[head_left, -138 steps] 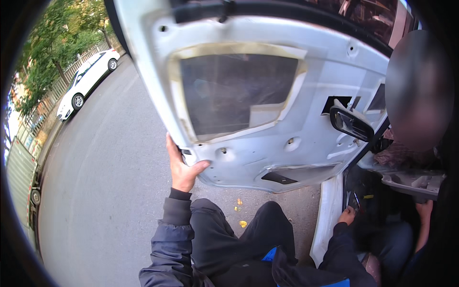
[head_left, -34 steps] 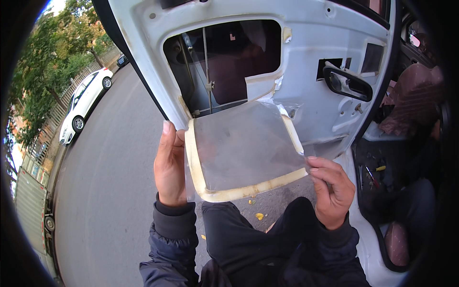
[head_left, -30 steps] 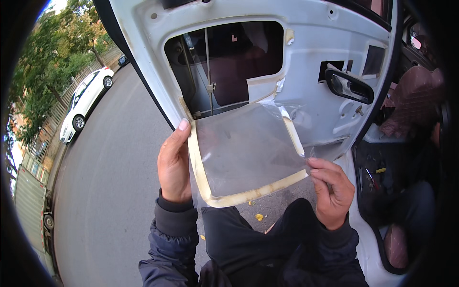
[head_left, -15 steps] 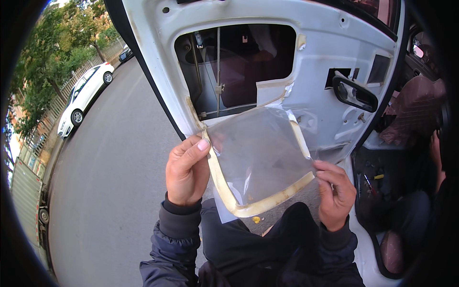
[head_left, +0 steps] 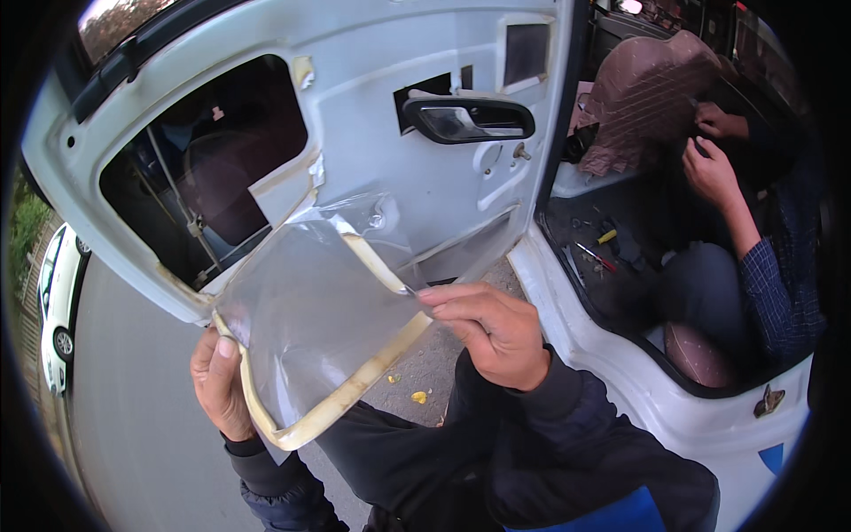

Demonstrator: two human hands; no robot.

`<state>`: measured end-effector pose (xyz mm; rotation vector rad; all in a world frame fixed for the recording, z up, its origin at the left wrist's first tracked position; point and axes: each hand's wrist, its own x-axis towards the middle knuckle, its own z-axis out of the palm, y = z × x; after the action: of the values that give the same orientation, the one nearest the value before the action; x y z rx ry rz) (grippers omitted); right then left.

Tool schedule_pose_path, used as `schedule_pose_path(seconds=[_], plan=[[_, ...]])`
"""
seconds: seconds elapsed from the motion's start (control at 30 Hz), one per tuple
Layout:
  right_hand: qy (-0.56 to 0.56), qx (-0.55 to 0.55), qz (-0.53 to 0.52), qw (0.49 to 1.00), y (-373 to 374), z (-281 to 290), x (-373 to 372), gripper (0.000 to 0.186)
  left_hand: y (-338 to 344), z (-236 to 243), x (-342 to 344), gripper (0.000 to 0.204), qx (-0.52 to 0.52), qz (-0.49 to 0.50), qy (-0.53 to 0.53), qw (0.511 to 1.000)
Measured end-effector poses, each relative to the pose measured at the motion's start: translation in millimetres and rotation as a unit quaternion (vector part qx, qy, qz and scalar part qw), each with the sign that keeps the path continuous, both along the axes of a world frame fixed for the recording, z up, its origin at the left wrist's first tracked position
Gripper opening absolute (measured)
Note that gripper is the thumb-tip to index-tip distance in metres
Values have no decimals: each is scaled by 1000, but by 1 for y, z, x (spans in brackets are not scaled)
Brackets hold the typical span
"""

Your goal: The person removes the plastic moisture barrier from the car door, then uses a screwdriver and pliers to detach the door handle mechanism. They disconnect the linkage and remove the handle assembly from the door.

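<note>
My left hand grips the left edge of a clear plastic sheet bordered with yellowed tape, thumb on top. My right hand pinches the sheet's right edge near a break in the tape. The sheet hangs bowed in front of a white vehicle door, its far edge at the lower rim of a large dark opening with metal rods inside. A black inner handle sits on the door's right part.
Another person sits inside the vehicle at right, both hands raised by a quilted seat cover. Screwdrivers lie on the dark floor beside the white sill. A white car stands across the road at left.
The sheet covered the door opening 4.6 seconds ago; now both my hands hold it off that opening. Since half a second ago, my view has swung right, showing more interior and the other person.
</note>
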<state>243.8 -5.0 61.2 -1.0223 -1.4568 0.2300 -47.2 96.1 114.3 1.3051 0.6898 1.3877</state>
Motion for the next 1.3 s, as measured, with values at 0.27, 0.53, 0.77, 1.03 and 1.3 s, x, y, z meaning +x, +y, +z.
schedule_pose_path(seconds=[0.27, 0.53, 0.77, 1.03, 1.3], plan=[[18, -1, 4, 1000, -1, -5, 0, 18, 3, 3, 0, 34, 12, -62, -24, 998], [34, 11, -12, 999, -9, -14, -9, 19, 7, -8, -11, 20, 3, -42, -19, 999], [18, -32, 4, 999, -28, -15, -27, 16, 9, -5, -14, 19, 18, -105, -30, 994], [67, -87, -1, 994, -56, -29, -57, 14, 5, -2, -18, 20, -4, -122, -38, 992], [60, -123, -9, 991, -89, -51, -53, 13, 6, -24, -23, 25, 45, -116, 23, 992]])
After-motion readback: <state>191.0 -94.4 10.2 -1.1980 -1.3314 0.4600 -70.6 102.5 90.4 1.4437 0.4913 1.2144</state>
